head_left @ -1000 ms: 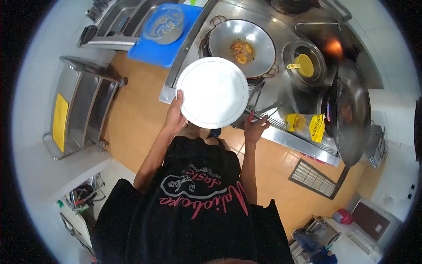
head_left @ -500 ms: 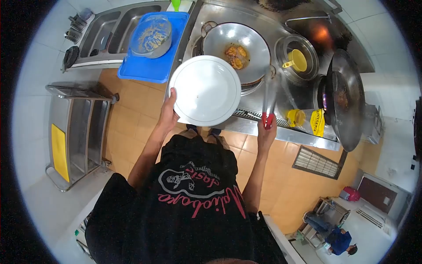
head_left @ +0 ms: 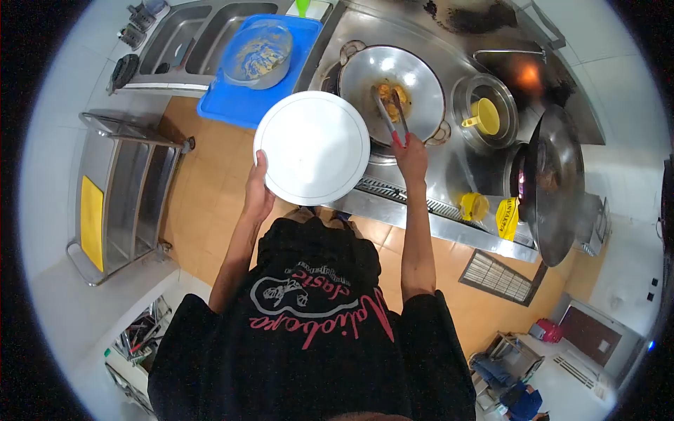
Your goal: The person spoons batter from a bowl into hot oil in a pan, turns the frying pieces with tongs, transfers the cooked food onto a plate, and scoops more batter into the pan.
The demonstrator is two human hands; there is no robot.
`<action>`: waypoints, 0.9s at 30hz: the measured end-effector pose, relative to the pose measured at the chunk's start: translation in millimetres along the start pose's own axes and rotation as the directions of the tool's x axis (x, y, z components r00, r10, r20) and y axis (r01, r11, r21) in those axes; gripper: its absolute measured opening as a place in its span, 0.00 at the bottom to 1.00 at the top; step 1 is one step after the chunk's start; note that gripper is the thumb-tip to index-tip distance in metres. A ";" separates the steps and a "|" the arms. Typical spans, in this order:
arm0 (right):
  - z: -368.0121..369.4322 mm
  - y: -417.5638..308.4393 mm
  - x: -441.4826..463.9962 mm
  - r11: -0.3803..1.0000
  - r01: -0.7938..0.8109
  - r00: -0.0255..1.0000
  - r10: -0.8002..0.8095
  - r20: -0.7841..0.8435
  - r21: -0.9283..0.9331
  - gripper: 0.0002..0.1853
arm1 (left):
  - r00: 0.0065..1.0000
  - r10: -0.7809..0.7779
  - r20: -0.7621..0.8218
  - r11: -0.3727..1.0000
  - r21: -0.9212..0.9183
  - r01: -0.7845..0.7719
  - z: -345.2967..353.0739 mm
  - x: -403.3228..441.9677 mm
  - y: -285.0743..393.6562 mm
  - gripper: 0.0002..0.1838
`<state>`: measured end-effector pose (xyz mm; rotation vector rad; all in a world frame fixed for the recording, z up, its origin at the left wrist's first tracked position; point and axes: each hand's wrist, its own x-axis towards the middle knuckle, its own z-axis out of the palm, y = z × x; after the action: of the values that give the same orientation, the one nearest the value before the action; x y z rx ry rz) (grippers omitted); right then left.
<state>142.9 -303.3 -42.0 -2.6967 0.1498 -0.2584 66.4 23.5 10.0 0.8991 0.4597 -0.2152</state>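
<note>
My left hand grips the left edge of a white plate, its thumb on the rim, and nothing lies on the plate. In my right hand is a pair of tongs with red handles. The tongs reach into a shiny wok, their arms apart on either side of browned fried food in the bottom. Whether the tips press on the food I cannot tell. The plate is in front of the wok, to its left.
A glass bowl with batter remains stands on a blue tray beside the sinks. Right of the wok are a yellow dipper in a metal pot, a large dark wok and a yellow oil pouch. A person sits far behind.
My right hand has moved left and forward, bringing the tongs from the counter's front edge into the wok over the food. The plate has shifted slightly left in view.
</note>
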 end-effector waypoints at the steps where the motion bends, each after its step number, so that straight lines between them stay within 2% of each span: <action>1: 0.9 1.1 3.7 1.000 -0.010 0.999 0.011 0.035 -0.014 0.22 | 1.000 0.003 -0.006 1.000 -0.002 -0.003 0.7 -1.0 -0.1 0.32; 3: 0.6 -0.3 6.9 1.000 -0.016 0.997 0.017 0.069 -0.026 0.20 | 1.000 0.012 -0.015 1.000 -0.017 -0.012 3.3 -2.1 0.5 0.32; 6: -3.0 -5.7 7.3 0.998 -0.032 0.997 0.028 0.066 0.057 0.18 | 0.999 0.033 -0.017 0.999 0.000 -0.033 9.0 -4.0 1.0 0.32; 9: -6.7 -7.8 3.6 0.992 -0.045 0.987 0.027 0.155 0.115 0.17 | 0.999 0.039 -0.031 0.999 0.006 -0.038 13.1 -5.1 1.9 0.33; 11: -10.3 -6.7 -1.2 0.952 -0.020 0.985 -0.033 0.168 0.306 0.16 | 0.999 0.032 -0.043 0.999 0.011 -0.031 12.8 -5.3 2.2 0.33; 12: -8.0 -1.6 -2.0 0.951 -0.015 0.985 -0.039 0.168 0.308 0.16 | 0.999 0.020 -0.047 1.000 0.018 -0.020 12.8 -4.3 2.4 0.34; 14: -2.8 8.8 -4.6 0.848 -0.272 0.925 0.100 0.367 0.455 0.16 | 0.998 0.038 -0.053 0.999 0.019 -0.037 12.0 -1.7 0.8 0.34; 15: -9.8 7.4 -6.1 0.848 -0.269 0.925 0.095 0.368 0.456 0.16 | 0.997 0.051 -0.055 0.999 0.021 -0.050 11.3 -0.6 -0.3 0.34; 17: -30.0 0.1 -10.5 0.514 -0.624 0.757 0.207 0.620 0.589 0.16 | 0.996 0.060 -0.060 0.998 0.023 -0.058 10.0 0.9 -1.5 0.34; 18: -31.8 2.5 -13.6 0.516 -0.622 0.757 0.204 0.621 0.588 0.16 | 0.996 0.064 -0.062 0.998 0.027 -0.063 9.5 1.4 -2.3 0.34; 20: -33.7 6.3 -18.8 0.350 -0.674 0.728 0.167 0.665 0.650 0.18 | 0.995 0.070 -0.070 0.997 0.021 -0.069 8.6 4.1 -3.3 0.34; 21: -36.3 5.3 -21.4 0.351 -0.674 0.728 0.166 0.665 0.650 0.18 | 0.994 0.074 -0.075 0.997 0.018 -0.073 8.1 5.7 -3.7 0.34; 23: -41.7 3.6 -25.3 0.212 -0.692 0.721 0.148 0.677 0.690 0.19 | 0.994 0.078 -0.081 0.997 0.011 -0.077 5.2 10.2 -5.9 0.34; 27: -47.5 5.9 -30.5 0.172 -0.708 0.705 0.131 0.697 0.685 0.19 | 0.990 0.026 -0.137 0.999 0.022 -0.023 10.9 10.9 -1.3 0.34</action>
<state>103.1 -323.4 -6.9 -1.2840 0.4674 0.4531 78.7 14.2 9.8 0.9426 0.5742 -0.1361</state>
